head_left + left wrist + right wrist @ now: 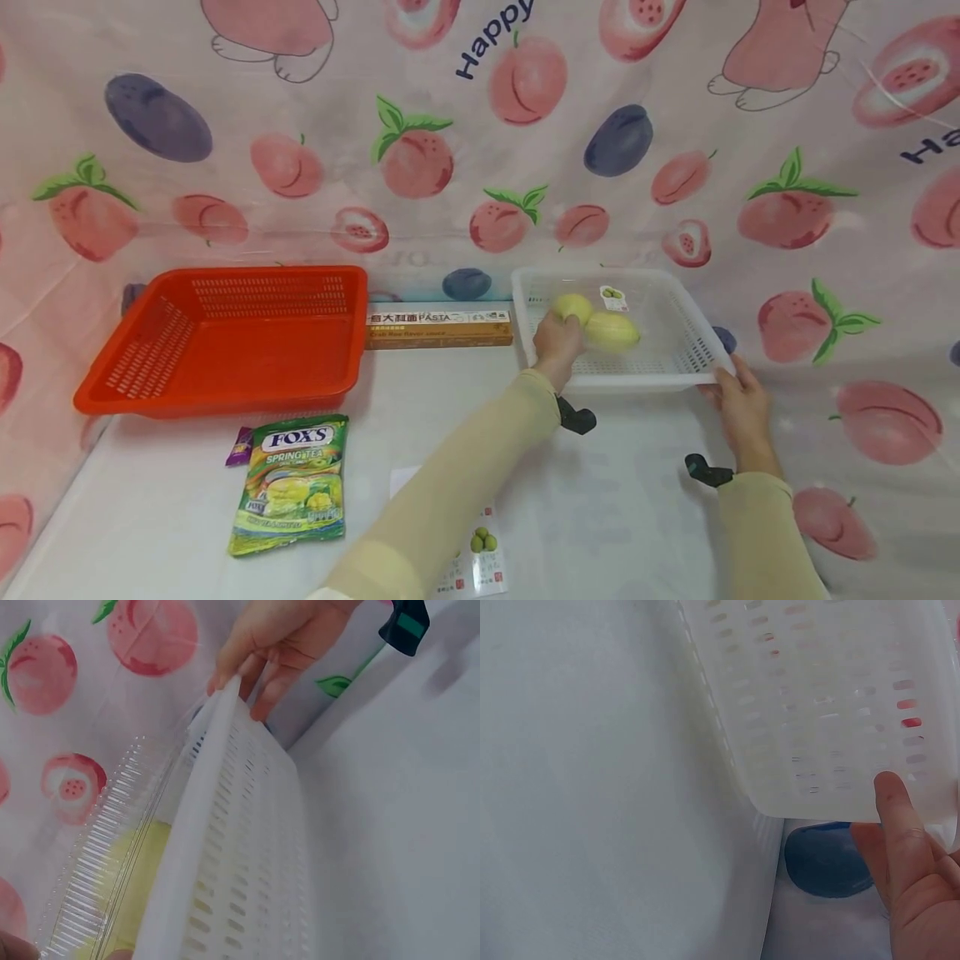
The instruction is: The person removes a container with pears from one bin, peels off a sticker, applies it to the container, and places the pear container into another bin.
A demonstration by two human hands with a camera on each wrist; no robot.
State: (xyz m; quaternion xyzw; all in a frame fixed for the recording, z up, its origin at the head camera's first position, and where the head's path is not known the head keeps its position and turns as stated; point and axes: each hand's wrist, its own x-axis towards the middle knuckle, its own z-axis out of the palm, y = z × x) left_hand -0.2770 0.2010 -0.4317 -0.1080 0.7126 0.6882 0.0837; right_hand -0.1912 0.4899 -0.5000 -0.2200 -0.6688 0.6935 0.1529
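Note:
A white perforated plastic basket (637,382) stands at the back right against the printed cloth. Inside it is a clear plastic box (94,859) holding yellow fruit (612,331), with a small fruit sticker (612,297) beside the fruit. My left hand (558,346) reaches over the basket's front left and grips the box's edge; in the left wrist view only its fingertips show at the bottom left. At the basket's front right corner, my right hand (742,410) holds the rim, with fingers on the outer wall in the right wrist view.
An orange-red basket (247,358) stands back left. Between the baskets lies a pasta box (438,330). Nearer are a green FOX'S candy bag (291,487), a small purple packet (239,447) partly beneath it, and a sticker sheet (487,567) partly hidden by my left sleeve.

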